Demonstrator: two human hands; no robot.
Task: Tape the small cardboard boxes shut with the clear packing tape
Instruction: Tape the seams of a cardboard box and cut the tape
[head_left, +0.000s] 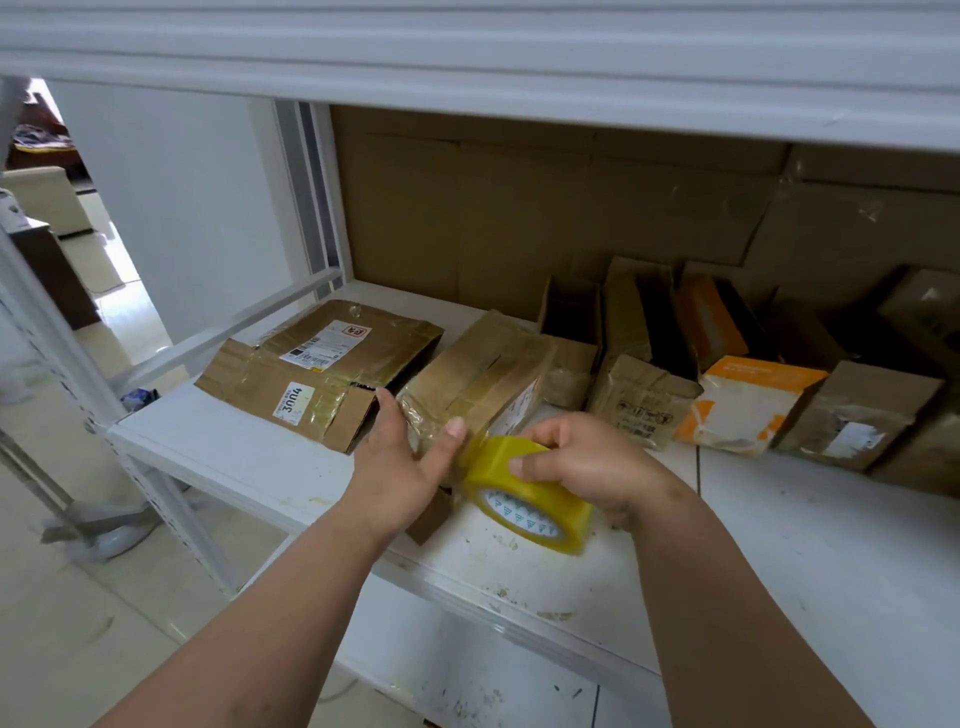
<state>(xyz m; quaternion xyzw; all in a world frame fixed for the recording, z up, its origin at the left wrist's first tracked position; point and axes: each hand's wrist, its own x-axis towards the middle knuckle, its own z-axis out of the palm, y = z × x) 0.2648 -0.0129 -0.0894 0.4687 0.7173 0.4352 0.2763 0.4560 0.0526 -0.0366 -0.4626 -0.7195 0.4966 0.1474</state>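
Both forearms reached in from the lower edge of the view toward the white shelf (810, 545). Nearest the camera, the right hand (587, 462) gripped the tape roll (530, 493), a yellowish clear roll with a white core, with the fingers curled over its outer face and the thumb on the near side; the roll stood on edge, tilted, at the front of the shelf. A short length of tape ran from the roll up to the near end of the small box (478, 374). The left hand (400, 452) lay open, fingers straight and together, with the palm against the near left corner of that box and the thumb pressing on the taped end just beside the roll. This box was closed, wrapped in glossy tape, and lay at an angle in the middle of the shelf. To its left lay a flattened box (317, 369) bearing a white shipping label and a sticker reading 3004. Along the back right stood a row of boxes (644, 364), several with their upper flaps open; their contents could not be seen. One of these, the orange and white box (748, 400), sat between brown ones. Cardboard sheets (519, 208) lined the rear of the shelf.
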